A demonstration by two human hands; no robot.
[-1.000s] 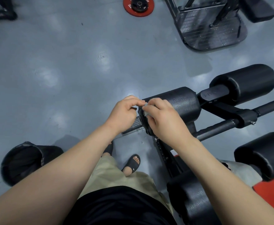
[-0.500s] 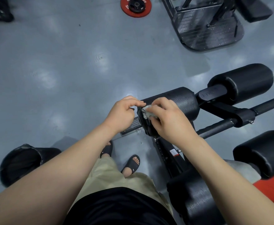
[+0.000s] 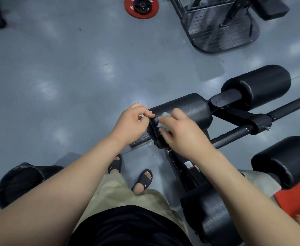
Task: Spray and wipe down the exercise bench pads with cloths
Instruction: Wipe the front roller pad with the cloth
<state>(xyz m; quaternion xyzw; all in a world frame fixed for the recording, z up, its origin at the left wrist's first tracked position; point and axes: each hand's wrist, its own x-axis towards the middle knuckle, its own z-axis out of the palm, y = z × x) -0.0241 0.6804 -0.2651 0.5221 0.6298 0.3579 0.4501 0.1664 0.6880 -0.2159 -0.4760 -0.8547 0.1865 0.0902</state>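
Wipe in progress: right hand (image 3: 186, 135) grips wadded cloth (image 3: 164, 125) on roller pad (image 3: 191, 110) end, left hand (image 3: 131, 125) pinches pad rim; likely risk: pad rolls if pinch slips, leaving patches unwiped.

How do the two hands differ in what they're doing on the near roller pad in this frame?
The right hand presses a small grey cloth against the roller pad, while the left hand pinches the pad's end rim with thumb and forefinger. The right hand reaches over the pad's end from the bench side, and the left hand comes in from the open floor side. Both touch the same pad.
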